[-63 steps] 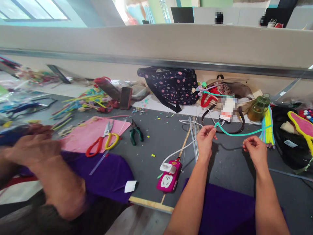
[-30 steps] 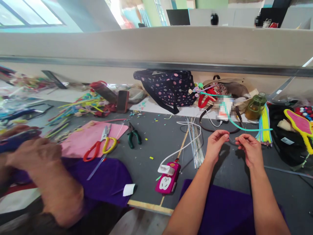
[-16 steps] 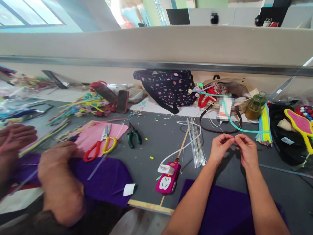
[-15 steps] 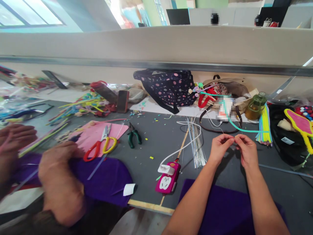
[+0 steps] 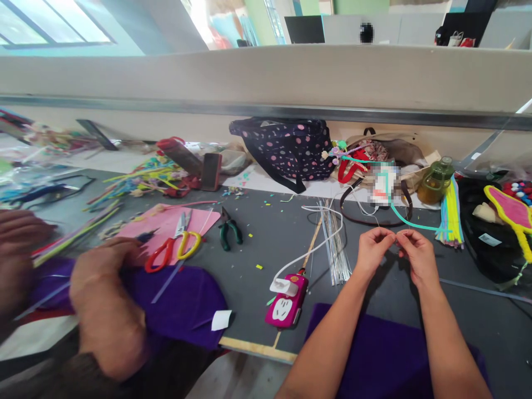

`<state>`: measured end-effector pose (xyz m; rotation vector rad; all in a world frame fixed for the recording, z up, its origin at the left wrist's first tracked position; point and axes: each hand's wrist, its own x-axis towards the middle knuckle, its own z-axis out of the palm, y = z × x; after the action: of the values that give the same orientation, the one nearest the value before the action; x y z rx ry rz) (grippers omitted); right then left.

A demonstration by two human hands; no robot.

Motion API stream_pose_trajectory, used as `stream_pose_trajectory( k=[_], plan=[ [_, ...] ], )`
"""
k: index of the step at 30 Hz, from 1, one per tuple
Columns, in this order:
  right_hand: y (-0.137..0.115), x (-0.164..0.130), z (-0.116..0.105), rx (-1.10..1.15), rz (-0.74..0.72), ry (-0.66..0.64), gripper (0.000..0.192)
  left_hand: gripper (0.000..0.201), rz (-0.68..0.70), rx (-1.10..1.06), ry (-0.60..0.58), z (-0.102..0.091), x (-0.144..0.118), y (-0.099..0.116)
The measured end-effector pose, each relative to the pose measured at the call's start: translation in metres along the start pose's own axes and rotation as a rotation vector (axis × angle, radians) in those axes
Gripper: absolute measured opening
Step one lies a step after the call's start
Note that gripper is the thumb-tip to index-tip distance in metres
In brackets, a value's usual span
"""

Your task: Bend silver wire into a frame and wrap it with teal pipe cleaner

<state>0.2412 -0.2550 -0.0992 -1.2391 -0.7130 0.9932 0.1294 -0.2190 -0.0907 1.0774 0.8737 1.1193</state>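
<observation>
My left hand [image 5: 375,249] and my right hand [image 5: 414,252] meet at the fingertips above the dark table, both closed in a pinch. A thin wire [image 5: 378,219] rises from the fingers; most of it is hidden or too fine to follow. Just beyond my hands, a bent teal fuzzy stem [image 5: 405,220] curves rightward towards a bundle of pastel pipe cleaners [image 5: 450,213]. Left of my left hand lies a bundle of straight silvery wires [image 5: 336,249]. A purple cloth [image 5: 382,349] is spread under my forearms.
A magenta power adapter [image 5: 286,305] with a white cable lies left. Beyond are green-handled pliers [image 5: 230,230], scissors [image 5: 180,244] and a co-worker's hand [image 5: 103,260]. A dotted bag [image 5: 286,152], a green bottle [image 5: 435,180] and a black bag [image 5: 486,238] stand around.
My hands stay pinched together in nearly the same place. The right end of the teal stem has dipped and shifted slightly left. The co-worker's hands at the left have moved a little.
</observation>
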Motion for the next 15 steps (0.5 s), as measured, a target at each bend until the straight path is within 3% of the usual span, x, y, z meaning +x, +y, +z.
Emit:
stream_pose_trajectory(
  k=[5, 9, 15],
  plan=[
    [-0.002, 0.0, 0.001, 0.002, 0.032, 0.005, 0.036, 0.013, 0.0, 0.029, 0.04, -0.002, 0.003, -0.005],
    [-0.006, 0.002, -0.001, 0.15, 0.065, 0.118, 0.045, 0.014, -0.002, 0.056, 0.052, -0.003, 0.005, -0.01],
    [-0.008, 0.007, -0.011, 0.32, 0.02, 0.221, 0.037, 0.015, -0.016, 0.071, 0.055, -0.003, 0.005, -0.014]
  ],
)
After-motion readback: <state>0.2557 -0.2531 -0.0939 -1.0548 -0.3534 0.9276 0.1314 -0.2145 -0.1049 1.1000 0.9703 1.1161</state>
